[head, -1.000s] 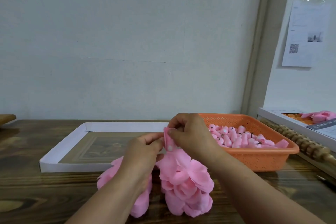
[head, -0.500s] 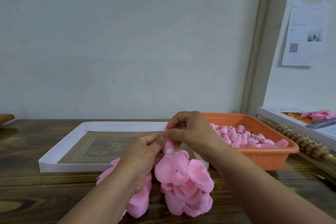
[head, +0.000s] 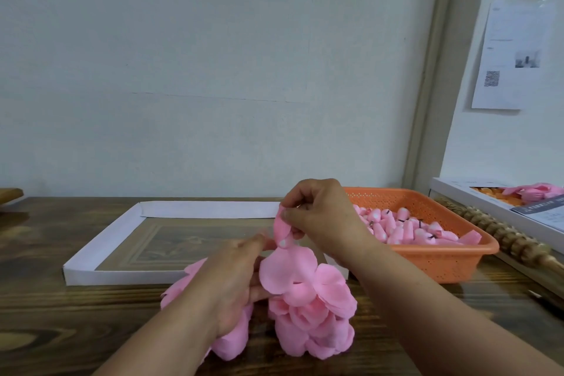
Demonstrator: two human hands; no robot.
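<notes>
Head view: pink petal (head: 281,226) pinched between right hand (head: 320,217) fingers, at 6 o'clock, atop petal bunch (head: 311,302) gripped in left hand (head: 232,281) fingers. At 3 o'clock, orange basket (head: 451,265) heaped with pink buds (head: 406,227); at 9 o'clock, shallow white cardboard tray (head: 100,253).

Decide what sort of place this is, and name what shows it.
Probably a small craft workbench for making artificial flowers: the left hand and right hand hold pink petals, an orange basket holds pink buds, and a white cardboard tray lies on the wooden table.
</notes>
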